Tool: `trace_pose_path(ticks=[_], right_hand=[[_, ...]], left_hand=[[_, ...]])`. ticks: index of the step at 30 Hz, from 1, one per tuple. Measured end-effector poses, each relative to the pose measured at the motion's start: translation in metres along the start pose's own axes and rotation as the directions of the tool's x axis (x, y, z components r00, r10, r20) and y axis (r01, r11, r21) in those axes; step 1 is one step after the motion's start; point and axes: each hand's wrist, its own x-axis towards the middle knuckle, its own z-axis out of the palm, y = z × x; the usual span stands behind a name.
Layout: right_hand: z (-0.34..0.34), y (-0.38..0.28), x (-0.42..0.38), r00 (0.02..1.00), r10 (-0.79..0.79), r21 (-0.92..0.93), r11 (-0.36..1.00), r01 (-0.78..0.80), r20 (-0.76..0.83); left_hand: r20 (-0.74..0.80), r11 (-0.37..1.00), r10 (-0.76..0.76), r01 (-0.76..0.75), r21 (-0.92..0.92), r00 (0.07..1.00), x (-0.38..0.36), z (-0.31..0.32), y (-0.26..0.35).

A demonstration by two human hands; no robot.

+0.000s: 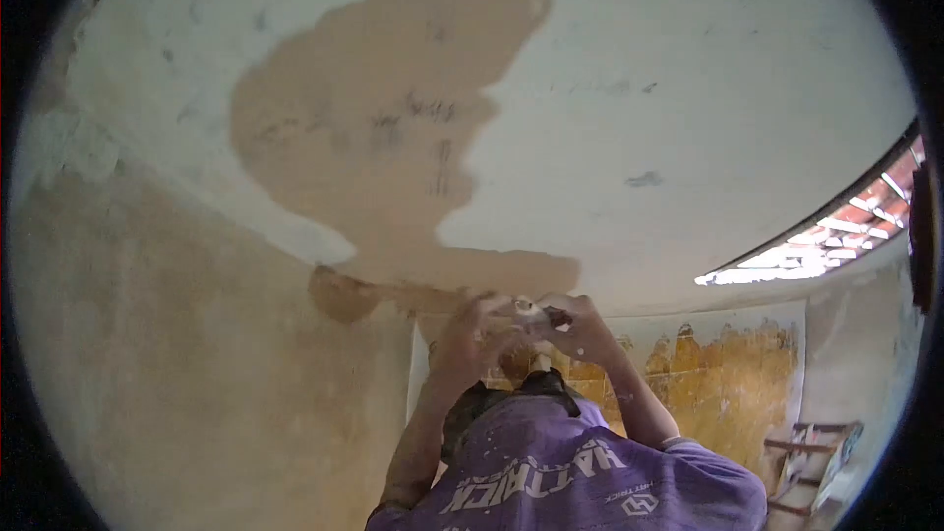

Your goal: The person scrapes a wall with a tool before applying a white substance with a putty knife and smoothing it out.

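Both my hands are raised together above my chest, near the lower middle of the view. My left hand has its fingers bent inward around a small whitish thing, which sits between the two hands. From the other side my right hand meets it, fingers closed on the same thing. A small dark reddish-brown spot or piece shows at the right fingers; what it is cannot be made out. Pale smears mark the skin of both hands. Below them is a purple shirt with white lettering.
A pale surface fills the upper view, with a large brown damp-looking patch. A beige wall stands left. Behind the hands is a yellow-brown stained panel. A wooden ladder-like frame is at lower right, below a bright opening.
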Motion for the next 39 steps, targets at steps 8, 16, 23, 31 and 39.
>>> trace_pose_path(ticks=[8, 16, 23, 31, 39], right_hand=[[-0.035, -0.108, 0.018, 0.213, -0.783, -0.774, 0.616, 0.146, -0.584], [0.013, -0.141, 0.106, 0.107, -0.935, -0.940, 0.341, 0.012, -0.338], [0.033, -0.131, 0.119, 0.093, -0.936, -0.895, 0.290, -0.339, -0.338], [0.033, -0.124, 0.116, 0.120, -0.872, -0.871, 0.445, -0.209, -0.475], [0.050, -0.122, 0.121, 0.166, -0.818, -0.820, 0.494, -0.289, -0.551]], left_hand=[[-0.221, 0.633, 0.694, -0.433, 0.642, 0.686, 0.079, -0.102, -0.018], [-0.228, 0.587, 0.631, -0.263, 0.766, 0.742, 0.133, -0.147, -0.037], [-0.062, 0.434, 0.627, -0.282, 0.855, 0.777, 0.131, -0.162, -0.064], [0.109, 0.405, 0.508, -0.349, 0.845, 0.855, 0.119, -0.177, -0.054], [0.101, 0.409, 0.483, -0.326, 0.852, 0.870, 0.118, -0.175, -0.053]])
